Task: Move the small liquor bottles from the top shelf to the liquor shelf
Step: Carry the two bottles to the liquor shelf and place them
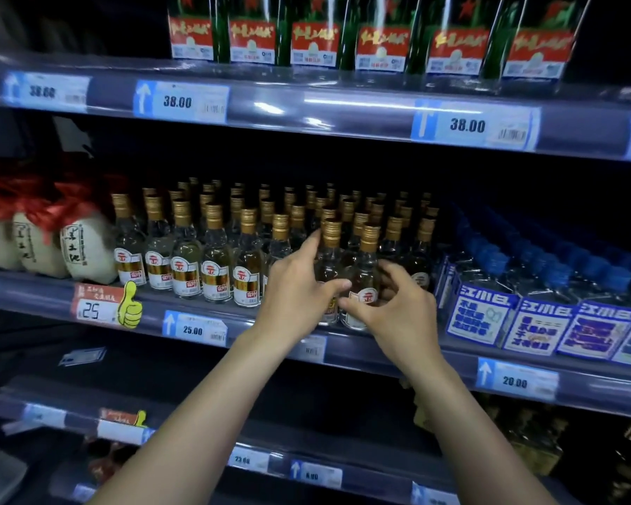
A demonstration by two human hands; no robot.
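Several small clear liquor bottles with gold caps and red-and-gold labels point(215, 260) stand in rows on the middle shelf point(212, 315). Two of them stand at the shelf's front edge. My left hand point(299, 289) wraps around the left one point(330, 249), index finger up at its neck. My right hand point(401, 304) pinches the lower body of the right one point(367, 264) between thumb and fingers. Both bottles are upright and seem to rest on the shelf.
White ceramic jars with red cloth tops point(88, 249) stand at the left. Blue-capped packs point(532, 318) fill the right. Green boxed bottles point(379, 41) line the shelf above. Price tags run along the shelf rails; darker shelves lie below.
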